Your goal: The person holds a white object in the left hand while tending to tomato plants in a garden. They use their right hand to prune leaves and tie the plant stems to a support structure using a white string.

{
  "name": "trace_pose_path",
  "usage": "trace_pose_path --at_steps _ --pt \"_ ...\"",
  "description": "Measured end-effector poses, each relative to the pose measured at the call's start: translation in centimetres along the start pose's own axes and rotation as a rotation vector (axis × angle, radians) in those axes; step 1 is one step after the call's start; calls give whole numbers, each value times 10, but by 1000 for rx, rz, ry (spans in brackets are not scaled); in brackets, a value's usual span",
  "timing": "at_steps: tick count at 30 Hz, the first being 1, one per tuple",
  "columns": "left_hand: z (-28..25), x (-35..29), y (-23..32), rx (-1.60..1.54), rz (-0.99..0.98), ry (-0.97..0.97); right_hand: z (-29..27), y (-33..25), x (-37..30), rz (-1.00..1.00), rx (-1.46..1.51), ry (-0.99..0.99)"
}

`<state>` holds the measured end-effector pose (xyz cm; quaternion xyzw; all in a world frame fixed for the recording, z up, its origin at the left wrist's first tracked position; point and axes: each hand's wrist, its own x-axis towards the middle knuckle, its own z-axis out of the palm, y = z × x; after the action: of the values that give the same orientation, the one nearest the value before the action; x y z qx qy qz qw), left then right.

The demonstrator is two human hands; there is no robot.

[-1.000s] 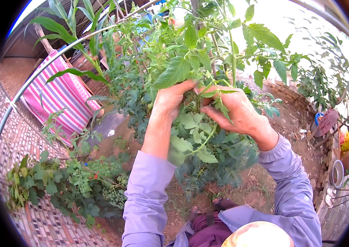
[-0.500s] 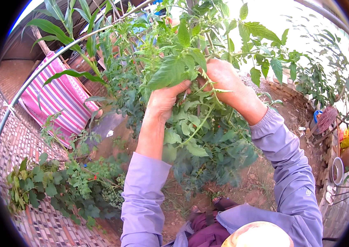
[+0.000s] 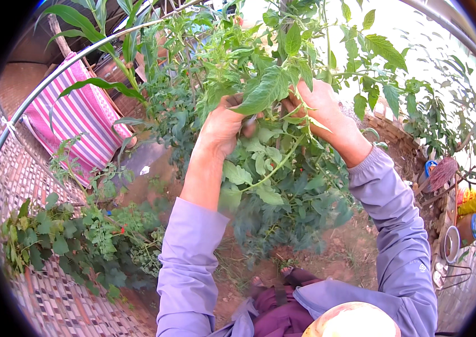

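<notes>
A tall tomato plant (image 3: 266,163) with serrated leaves stands in front of me, and both my hands are in among its upper stems. My left hand (image 3: 221,130) is closed at the left of the main stem, with a large leaf (image 3: 269,90) hanging over its fingertips. A small greyish bit shows beside these fingers, too small to name. On the other side my right hand (image 3: 323,109) has its fingers curled in toward the stem. Leaves hide what they grip. Below the hands a bent side shoot (image 3: 274,168) slants down to the left.
A curved metal hoop (image 3: 75,59) arches over the left side, near a pink striped cloth (image 3: 75,112). Low leafy vines (image 3: 75,241) grow beside the patterned paving (image 3: 64,297). At right are a bucket (image 3: 451,244), a yellow bag (image 3: 470,200) and a low brick edge (image 3: 392,132).
My hands have moved slightly apart, the left one leftward and the right one rightward. The large leaf has shifted right, and the view has moved a little.
</notes>
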<state>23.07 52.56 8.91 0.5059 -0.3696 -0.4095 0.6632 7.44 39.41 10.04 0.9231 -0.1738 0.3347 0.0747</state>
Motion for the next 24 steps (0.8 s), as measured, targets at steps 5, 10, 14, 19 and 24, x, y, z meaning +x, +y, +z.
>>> trace_pose_path --at_steps 5,10,14,19,24 --pt "-2 -3 0 26 56 20 10 17 4 45 332 -4" --pt "-12 -1 -5 7 122 42 -9 6 -2 81 482 12" --pt "-3 -7 -1 227 329 136 -14 1 -8 181 780 -24" --pt "50 -25 -10 509 872 432 -9 10 -14 192 792 18" --pt "55 -8 -28 597 680 324 -10 4 -14 156 849 50"
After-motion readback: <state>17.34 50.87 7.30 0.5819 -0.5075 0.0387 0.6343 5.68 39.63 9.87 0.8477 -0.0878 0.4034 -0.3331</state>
